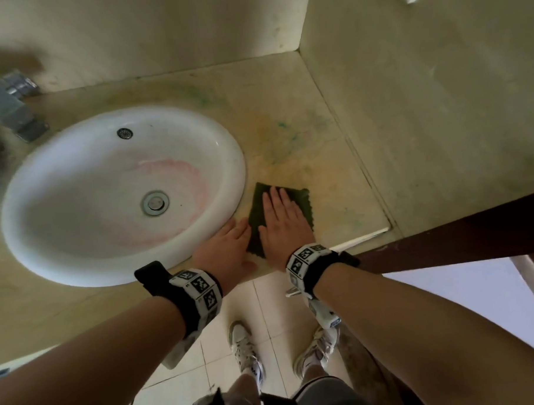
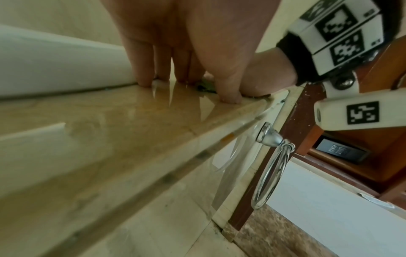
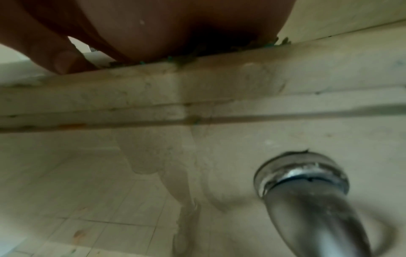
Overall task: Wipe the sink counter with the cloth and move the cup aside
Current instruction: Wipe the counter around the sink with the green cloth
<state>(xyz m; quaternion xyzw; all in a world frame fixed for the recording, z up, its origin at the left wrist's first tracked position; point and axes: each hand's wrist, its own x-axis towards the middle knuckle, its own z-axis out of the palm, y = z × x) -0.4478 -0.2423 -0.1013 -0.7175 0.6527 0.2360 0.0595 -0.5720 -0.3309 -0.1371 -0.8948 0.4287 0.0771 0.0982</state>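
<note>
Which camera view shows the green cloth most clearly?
The head view is best: the cloth lies flat on the counter beside the sink, under the right hand. The left wrist view shows only a small green patch between the hands. The right wrist view shows only its frayed edge under the palm.

My right hand [image 3: 153, 29]: fills the top of the frame, dark and in shadow, pressed flat down.
My fingers [image 3: 63, 60]: one fingertip shows at the left, its nail turned to the camera, touching the table's edge.
Cloth [image 3: 189, 56]: only a ragged dark green fringe peeks out from under my palm.
Table [image 3: 219, 83]: its pale, stained front edge runs across the frame, with a dark seam under it.
Metal pipe [image 3: 307, 200]: shiny, blurred, at the lower right.
Floor [image 3: 87, 200]: pale tiles, blurred.
</note>
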